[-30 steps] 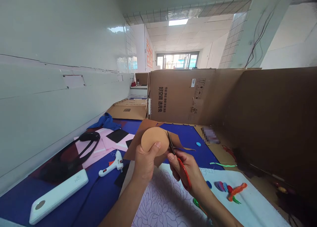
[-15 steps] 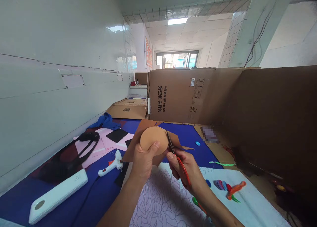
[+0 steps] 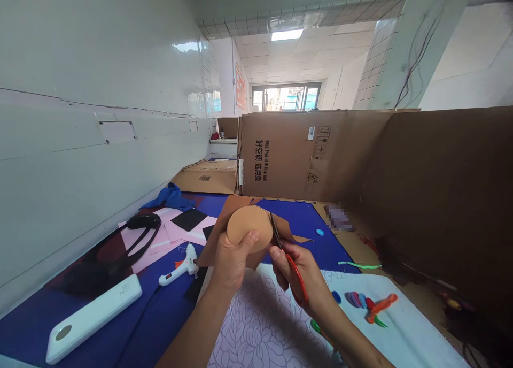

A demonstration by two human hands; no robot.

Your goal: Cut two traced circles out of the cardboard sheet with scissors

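A round tan disc (image 3: 246,221) lies against a larger brown sheet (image 3: 218,231), and my left hand (image 3: 234,258) pinches both, thumb on the disc's face. My right hand (image 3: 298,271) is closed around red-handled scissors (image 3: 295,276). Their dark blades point up and away along the disc's right edge, at the brown sheet. A narrow strip of the sheet (image 3: 302,239) sticks out to the right of the blades. Below both hands spreads white cloth with a flower line drawing (image 3: 256,325). My left fingers behind the sheet are hidden.
On the left lie a white glue gun (image 3: 180,269), a long white device (image 3: 96,317), black straps (image 3: 140,234), pink sheets (image 3: 168,231) and blue cloth (image 3: 170,197). Coloured yarn-like pieces (image 3: 380,308) rest at right. Cardboard walls (image 3: 288,159) stand behind and on the right.
Almost nothing differs. The scissors and disc hold nearly the same place, with only a very slight shift of the brown sheet.
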